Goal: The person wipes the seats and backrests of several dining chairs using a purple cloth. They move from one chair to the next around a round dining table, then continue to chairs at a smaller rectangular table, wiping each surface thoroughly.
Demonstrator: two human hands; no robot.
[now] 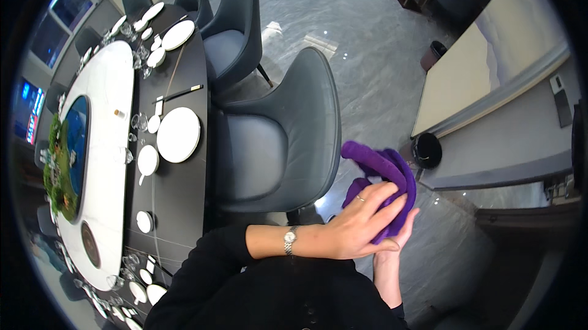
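Note:
Folded over itself, a purple cloth [388, 164] hangs in front of me at the right, above the floor. My left hand [363, 224], with a ring on one finger and a wristwatch [290, 240] on the wrist, lies over the cloth and grips it between its fingers. Beneath it, my right hand [404, 236] supports the cloth from below; most of its fingers are hidden by the cloth and the left hand. The nearest furniture is a grey-blue upholstered chair [317, 114], its back just left of the cloth.
Left of the chair stands a dark dining table [183, 201] with white plates [179, 134], chopsticks [178, 94], glasses and a white turntable [108, 132] bearing a green miniature landscape [57, 169]. Another chair [234, 31] stands farther along. A black bin [427, 150] sits by the right wall.

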